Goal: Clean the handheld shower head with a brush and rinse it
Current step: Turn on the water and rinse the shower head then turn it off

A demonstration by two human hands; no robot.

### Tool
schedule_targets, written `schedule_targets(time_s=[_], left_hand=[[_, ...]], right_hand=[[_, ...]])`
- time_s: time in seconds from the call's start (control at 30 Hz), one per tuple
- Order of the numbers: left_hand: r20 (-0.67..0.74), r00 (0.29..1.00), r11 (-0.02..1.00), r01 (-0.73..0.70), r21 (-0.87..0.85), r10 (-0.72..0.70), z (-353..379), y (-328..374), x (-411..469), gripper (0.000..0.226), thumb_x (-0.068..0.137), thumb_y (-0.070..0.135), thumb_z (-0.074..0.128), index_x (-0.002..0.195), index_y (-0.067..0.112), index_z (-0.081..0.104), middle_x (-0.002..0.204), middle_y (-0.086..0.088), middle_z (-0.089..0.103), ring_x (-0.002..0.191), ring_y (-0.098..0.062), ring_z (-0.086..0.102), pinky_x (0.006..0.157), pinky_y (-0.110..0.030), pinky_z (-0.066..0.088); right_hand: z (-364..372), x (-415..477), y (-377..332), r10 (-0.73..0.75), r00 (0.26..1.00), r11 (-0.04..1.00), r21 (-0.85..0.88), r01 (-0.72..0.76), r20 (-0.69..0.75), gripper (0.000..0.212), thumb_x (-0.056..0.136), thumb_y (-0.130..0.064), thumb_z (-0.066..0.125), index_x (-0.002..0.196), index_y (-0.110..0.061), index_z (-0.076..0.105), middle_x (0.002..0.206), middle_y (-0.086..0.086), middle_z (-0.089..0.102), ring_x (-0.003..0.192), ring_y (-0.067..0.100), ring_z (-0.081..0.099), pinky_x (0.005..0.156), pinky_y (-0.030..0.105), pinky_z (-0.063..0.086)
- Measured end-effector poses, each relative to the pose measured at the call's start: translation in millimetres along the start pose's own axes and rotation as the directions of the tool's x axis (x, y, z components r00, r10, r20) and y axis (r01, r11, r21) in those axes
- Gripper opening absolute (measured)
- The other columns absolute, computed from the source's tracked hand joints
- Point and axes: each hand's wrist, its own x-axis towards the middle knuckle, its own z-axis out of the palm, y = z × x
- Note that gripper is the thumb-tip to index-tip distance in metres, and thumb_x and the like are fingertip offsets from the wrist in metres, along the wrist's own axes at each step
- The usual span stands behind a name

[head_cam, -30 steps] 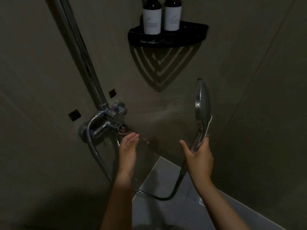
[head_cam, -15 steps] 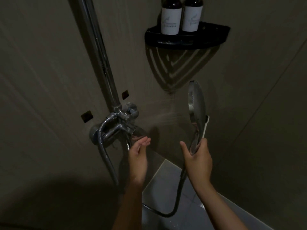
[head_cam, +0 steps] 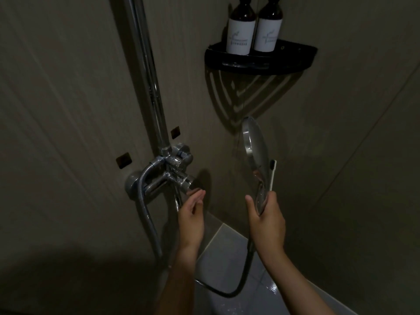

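My right hand [head_cam: 267, 220] grips the handle of the chrome handheld shower head [head_cam: 254, 146], held upright with its face turned left toward the wall. The same hand also pins a white brush [head_cam: 272, 175] against the handle, bristle end up. No spray comes from the head. My left hand [head_cam: 192, 213] is open, fingers extended, fingertips just under the chrome mixer valve [head_cam: 175, 171] without gripping it. The metal hose [head_cam: 145, 212] loops from the valve down and round to the handle.
A chrome riser pipe [head_cam: 147, 71] runs up the wall from the valve. A black corner shelf [head_cam: 295, 57] holds two dark bottles [head_cam: 242, 28] with white labels above the shower head. Tiled walls meet in a corner; a pale ledge [head_cam: 229, 248] lies below.
The spray seen a second ago has stopped. The view has swung so that everything sits further right. My left hand stays by the valve; the right keeps the shower head upright.
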Motion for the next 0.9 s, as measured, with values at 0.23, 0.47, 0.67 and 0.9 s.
schedule_targets(time_s=[0.23,0.47,0.67,0.9], left_hand=[[0.234,0.956,0.984,0.176,0.015,-0.175,-14.5,19.3,-3.6,0.029,0.093,0.007,0.053,0.112,0.027,0.063,0.129,0.004,0.059,0.118,-0.011,0.055,0.099,-0.029,0.043],[0.626,0.707,0.942,0.294,0.162,-0.329,-0.3,39.2,-31.3,0.057,0.085,-0.010,0.057,0.135,0.010,0.042,0.132,-0.013,0.054,0.114,-0.016,0.056,0.087,-0.014,0.049],[0.693,0.659,0.951,0.278,0.139,-0.294,12.8,46.5,-39.3,0.046,0.088,-0.012,0.048,0.132,0.005,0.043,0.114,-0.004,0.062,0.095,0.002,0.064,0.084,-0.014,0.050],[0.609,0.733,0.951,0.271,0.146,-0.303,16.1,40.0,-35.2,0.043,0.084,-0.001,0.059,0.124,0.012,0.054,0.124,-0.014,0.063,0.115,-0.024,0.058,0.101,-0.040,0.045]], right_hand=[[-1.5,-2.8,0.4,-0.032,0.998,0.994,0.103,0.026,0.056,0.024,0.088,-0.040,0.057,0.077,-0.023,0.044,0.068,0.002,0.051,0.062,0.016,0.051,0.058,0.034,0.043],[-0.2,-4.9,-7.9,-0.116,0.990,0.981,0.163,0.102,0.082,0.020,0.088,-0.038,0.060,0.076,-0.031,0.045,0.068,-0.006,0.052,0.063,0.007,0.052,0.054,0.024,0.036],[2.6,-5.9,-15.7,-0.142,0.978,0.957,0.273,0.096,0.151,0.011,0.092,-0.034,0.054,0.090,-0.023,0.052,0.075,-0.001,0.058,0.070,0.012,0.057,0.060,0.026,0.042],[0.3,0.4,-19.5,-0.159,0.931,0.927,0.375,0.026,0.327,0.016,0.093,-0.027,0.054,0.091,-0.011,0.056,0.078,0.008,0.058,0.073,0.018,0.056,0.070,0.032,0.045]])
